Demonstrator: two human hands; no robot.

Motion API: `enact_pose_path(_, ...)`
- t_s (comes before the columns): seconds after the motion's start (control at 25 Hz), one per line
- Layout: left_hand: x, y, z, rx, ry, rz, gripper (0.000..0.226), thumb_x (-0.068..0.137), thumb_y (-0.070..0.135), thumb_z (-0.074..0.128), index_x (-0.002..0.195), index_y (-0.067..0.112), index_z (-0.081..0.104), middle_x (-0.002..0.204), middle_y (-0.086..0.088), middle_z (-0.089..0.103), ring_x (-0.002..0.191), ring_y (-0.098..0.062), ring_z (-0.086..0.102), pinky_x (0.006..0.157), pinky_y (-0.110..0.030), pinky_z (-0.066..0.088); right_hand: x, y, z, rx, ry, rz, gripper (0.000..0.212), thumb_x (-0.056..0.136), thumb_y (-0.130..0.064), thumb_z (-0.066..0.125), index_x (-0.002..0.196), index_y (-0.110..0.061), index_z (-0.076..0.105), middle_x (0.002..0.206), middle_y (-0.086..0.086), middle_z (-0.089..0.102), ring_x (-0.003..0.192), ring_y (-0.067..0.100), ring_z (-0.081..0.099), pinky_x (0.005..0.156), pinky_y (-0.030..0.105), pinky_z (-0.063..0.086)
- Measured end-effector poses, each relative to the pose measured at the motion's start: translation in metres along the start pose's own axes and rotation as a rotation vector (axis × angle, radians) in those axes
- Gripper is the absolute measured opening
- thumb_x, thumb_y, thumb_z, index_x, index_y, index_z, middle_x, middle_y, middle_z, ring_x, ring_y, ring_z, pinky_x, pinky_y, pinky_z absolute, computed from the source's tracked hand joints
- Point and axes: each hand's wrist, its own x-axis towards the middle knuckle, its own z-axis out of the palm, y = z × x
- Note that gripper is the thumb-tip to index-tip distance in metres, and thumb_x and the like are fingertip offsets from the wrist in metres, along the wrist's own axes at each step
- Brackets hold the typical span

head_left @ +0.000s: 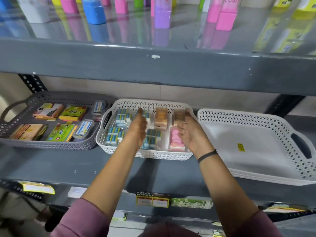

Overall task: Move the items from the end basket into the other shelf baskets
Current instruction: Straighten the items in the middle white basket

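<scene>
Both hands hover over the white perforated plastic middle basket (148, 155): the left hand (137, 125) and right hand (192, 134) are open, holding nothing; the small clear-wrapped eraser packs (151, 139) look light and slippery, best pinched on the short sides

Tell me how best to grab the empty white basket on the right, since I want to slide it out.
Take the empty white basket by the oval handle slot in its right end wall, coming from the right. The slot faces outward, unobstructed, and the low walls offer little else to grip.
</scene>
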Motion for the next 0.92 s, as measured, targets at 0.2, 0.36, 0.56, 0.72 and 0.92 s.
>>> enact_pose_path(0.2, 0.001, -0.002, -0.035, 0.070, 0.067, -0.186, 0.088, 0.086, 0.069, 0.026, 0.147, 0.007, 0.022, 0.151, -0.012, 0.030, 0.136, -0.026, 0.034, 0.117, -0.045, 0.014, 0.014, 0.027, 0.036, -0.180, -0.095, 0.150, 0.056, 0.093, -0.051, 0.037, 0.142, -0.024, 0.032, 0.153, 0.003, 0.028, 0.142, 0.020, 0.026, 0.116, 0.038, 0.024)
enact_pose_path(0.36, -0.009, 0.002, -0.025, 0.074, -0.016, -0.223, 0.086, 0.088, 0.067, 0.022, 0.148, 0.007, 0.012, 0.158, -0.013, 0.009, 0.145, -0.028, 0.009, 0.116, -0.047, 0.008, 0.030, 0.035, 0.045, -0.194, 0.000, 0.168, 0.067, 0.091, -0.055, 0.039, 0.147, -0.021, 0.024, 0.159, 0.003, 0.017, 0.146, 0.023, 0.020, 0.119, 0.041, 0.024)
enact_pose_path(0.56, -0.015, 0.003, -0.019, 0.116, -0.021, -0.221, 0.083, 0.090, 0.065, 0.020, 0.148, 0.006, 0.012, 0.158, -0.011, 0.008, 0.145, -0.028, 0.006, 0.117, -0.044, 0.006, 0.039, 0.040, 0.050, -0.174, -0.061, 0.185, 0.077, 0.087, -0.066, 0.033, 0.148, -0.022, 0.020, 0.159, 0.003, 0.016, 0.141, 0.020, 0.027, 0.114, 0.039, 0.029)
enact_pose_path(0.72, -0.013, 0.006, -0.022, 0.178, -0.052, -0.257, 0.086, 0.089, 0.067, 0.015, 0.148, 0.004, 0.006, 0.159, -0.010, 0.004, 0.146, -0.026, 0.003, 0.117, -0.047, 0.001, 0.044, 0.044, 0.043, -0.120, -0.057, 0.198, 0.080, 0.085, -0.065, 0.037, 0.149, -0.020, 0.018, 0.159, 0.007, 0.017, 0.139, 0.019, 0.028, 0.110, 0.035, 0.031)
enact_pose_path(0.92, -0.013, 0.005, -0.023, 0.171, -0.044, -0.243, 0.079, 0.092, 0.061, 0.023, 0.148, 0.006, 0.016, 0.158, -0.012, 0.012, 0.145, -0.030, 0.011, 0.116, -0.045, 0.011, 0.038, 0.042, 0.040, -0.075, -0.020, 0.230, 0.073, 0.087, -0.063, 0.035, 0.149, -0.027, 0.018, 0.158, 0.012, 0.019, 0.111, 0.020, 0.033, 0.065, 0.027, 0.035)
